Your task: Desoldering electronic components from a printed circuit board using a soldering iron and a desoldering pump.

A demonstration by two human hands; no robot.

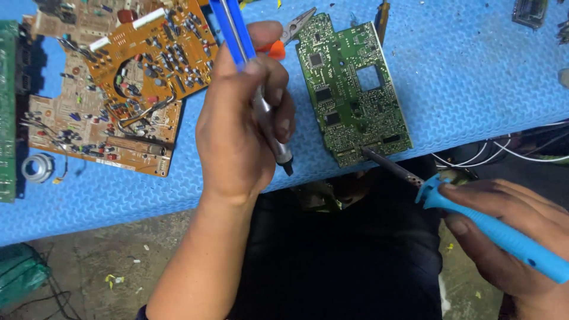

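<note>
Two bare hands work over a blue textured foam mat [474, 77] that covers the bench. The left hand [240, 118] is closed in a fist-like grip around a desoldering pump with a blue barrel and a silver metal shaft [261, 106]; its dark nozzle points down and to the right, ending just above the mat's near edge and a little apart from the board. The right hand [510, 237] is wrapped around the light blue plastic handle of a soldering iron [492, 228], fingers curled beneath it and thumb along the top. The iron's dark metal tip rests on the lower edge of a green rectangular circuit board with a square cutout [352, 89], which lies flat on the mat between the two hands, slightly tilted, its near edge close to the mat's rim.

Left of the left hand, an orange-brown circuit board crowded with small components [154, 53] overlaps a paler tan board [89, 130]. A small grey metal ring [37, 167] sits near the mat's left side, beside a green strip of board [7, 112] at the frame's edge. Pliers with orange handles [290, 32] lie behind the left hand, partly hidden. White cables [510, 155] run off the mat to the right.
</note>
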